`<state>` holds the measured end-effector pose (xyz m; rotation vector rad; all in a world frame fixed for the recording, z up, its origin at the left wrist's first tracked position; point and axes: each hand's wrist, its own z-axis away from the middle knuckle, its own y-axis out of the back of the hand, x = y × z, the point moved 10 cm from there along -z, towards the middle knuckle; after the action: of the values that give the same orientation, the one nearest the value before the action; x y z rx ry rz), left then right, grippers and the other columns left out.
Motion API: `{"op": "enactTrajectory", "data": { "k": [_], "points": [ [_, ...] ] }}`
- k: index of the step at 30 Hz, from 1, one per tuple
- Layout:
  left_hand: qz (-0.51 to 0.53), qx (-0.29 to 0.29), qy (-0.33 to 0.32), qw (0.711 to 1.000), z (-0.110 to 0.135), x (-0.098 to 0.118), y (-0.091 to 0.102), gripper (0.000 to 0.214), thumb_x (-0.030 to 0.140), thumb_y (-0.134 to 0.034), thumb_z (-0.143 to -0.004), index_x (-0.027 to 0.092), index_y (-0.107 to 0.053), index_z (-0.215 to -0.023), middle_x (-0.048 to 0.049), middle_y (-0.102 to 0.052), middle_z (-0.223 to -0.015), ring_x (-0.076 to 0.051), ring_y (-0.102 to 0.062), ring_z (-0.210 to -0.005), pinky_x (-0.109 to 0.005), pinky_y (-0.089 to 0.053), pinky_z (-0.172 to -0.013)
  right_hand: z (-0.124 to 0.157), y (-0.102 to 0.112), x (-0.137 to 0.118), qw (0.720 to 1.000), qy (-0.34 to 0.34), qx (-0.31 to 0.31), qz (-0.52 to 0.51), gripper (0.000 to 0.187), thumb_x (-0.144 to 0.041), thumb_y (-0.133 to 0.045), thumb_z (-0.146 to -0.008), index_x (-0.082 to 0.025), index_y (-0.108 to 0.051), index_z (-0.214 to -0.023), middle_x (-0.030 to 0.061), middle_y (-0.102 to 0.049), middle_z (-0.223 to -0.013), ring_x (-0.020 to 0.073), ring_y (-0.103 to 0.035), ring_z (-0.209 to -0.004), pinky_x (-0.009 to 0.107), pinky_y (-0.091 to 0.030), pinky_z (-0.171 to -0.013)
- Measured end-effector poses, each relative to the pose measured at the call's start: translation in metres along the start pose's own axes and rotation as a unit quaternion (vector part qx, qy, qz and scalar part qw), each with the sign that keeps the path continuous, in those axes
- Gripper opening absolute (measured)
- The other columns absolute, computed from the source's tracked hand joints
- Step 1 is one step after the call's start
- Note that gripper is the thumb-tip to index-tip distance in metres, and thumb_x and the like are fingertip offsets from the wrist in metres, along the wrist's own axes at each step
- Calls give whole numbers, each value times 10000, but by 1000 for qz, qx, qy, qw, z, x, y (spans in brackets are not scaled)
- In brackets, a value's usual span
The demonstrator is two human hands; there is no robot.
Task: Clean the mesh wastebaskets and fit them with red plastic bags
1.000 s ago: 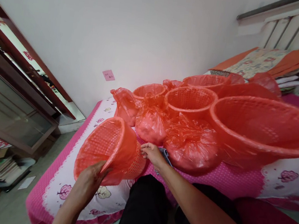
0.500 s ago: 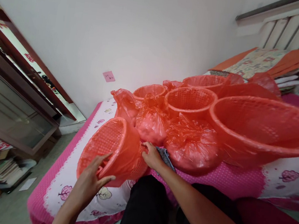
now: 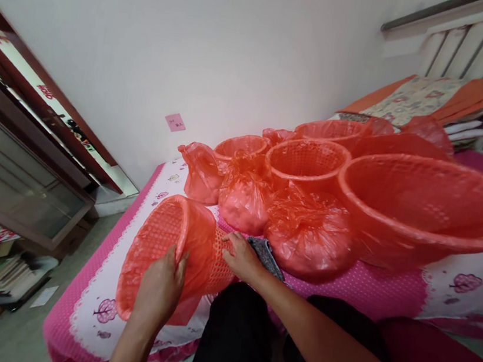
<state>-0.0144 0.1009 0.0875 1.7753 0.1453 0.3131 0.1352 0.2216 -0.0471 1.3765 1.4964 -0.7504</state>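
Observation:
An orange-red mesh plastic basket [image 3: 221,270] lies tipped on its side on the bed, its mouth facing left. A thin red plastic bag [image 3: 202,235] lines it and is folded over the rim onto the outside. My left hand [image 3: 163,283] is closed on the near part of the rim, thumb outside over the bag, with the other fingers partly hidden inside the mouth. Near the basket's base, my right hand [image 3: 241,257] holds the bare mesh side with bent fingers. A grey patterned cloth [image 3: 267,257] lies just right of that hand.
Knotted or gathered red bags with round contents [image 3: 312,238] sit behind the basket. More bag-lined baskets [image 3: 309,160] stand along the wall, and a large basket [image 3: 422,228] is at the right. Folded bedding [image 3: 430,102] lies at the bed's far end.
My left hand has closed on the rim. The basket has turned and shifted slightly left and down, and more bare mesh shows near its base, by my right hand.

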Motion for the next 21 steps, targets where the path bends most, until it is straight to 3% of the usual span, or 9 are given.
{"op": "enactTrajectory", "data": {
  "k": [5,9,13,17,21],
  "points": [
    [73,-36,-6,997,2,-2,-12,352,391,-329,-1043,237,-557,-823,-126,-731,-772,-287,-690,-741,-363,-407,-689,-5,-2,10,995,-60,11,-80,75,-242,-590,-866,-229,-663,-876,42,-704,-927,208,-653,-890,378,-518,-870],
    [113,-34,-13,993,3,-5,-12,351,490,-353,-1011,262,-513,-796,-100,-705,-748,-283,-668,-723,-371,-408,-700,-5,-12,11,977,-115,-33,-178,303,-494,-572,-931,-228,-631,-799,33,-701,-818,175,-643,-715,307,-500,-647],
    [95,-39,-9,995,4,-6,-17,371,517,-350,-1000,243,-565,-870,-113,-718,-784,-307,-697,-794,-381,-439,-734,3,-22,0,953,-148,-86,-251,437,-654,-651,-863,-224,-629,-790,1,-650,-680,131,-565,-562,264,-403,-530],
    [81,-47,-23,995,7,1,-21,349,447,-357,-1015,219,-605,-921,-130,-747,-812,-313,-718,-815,-383,-452,-742,14,-30,-9,918,-190,-115,-328,385,-538,-832,-723,-218,-623,-776,-53,-564,-600,86,-449,-493,251,-301,-503],
    [86,-42,-22,995,6,-1,-20,361,453,-365,-1017,208,-613,-929,-158,-768,-844,-323,-734,-825,-396,-471,-739,17,-30,-4,897,-218,-95,-372,351,-428,-866,-660,-220,-593,-734,-69,-534,-605,77,-424,-503,255,-286,-518]
  ]
}}
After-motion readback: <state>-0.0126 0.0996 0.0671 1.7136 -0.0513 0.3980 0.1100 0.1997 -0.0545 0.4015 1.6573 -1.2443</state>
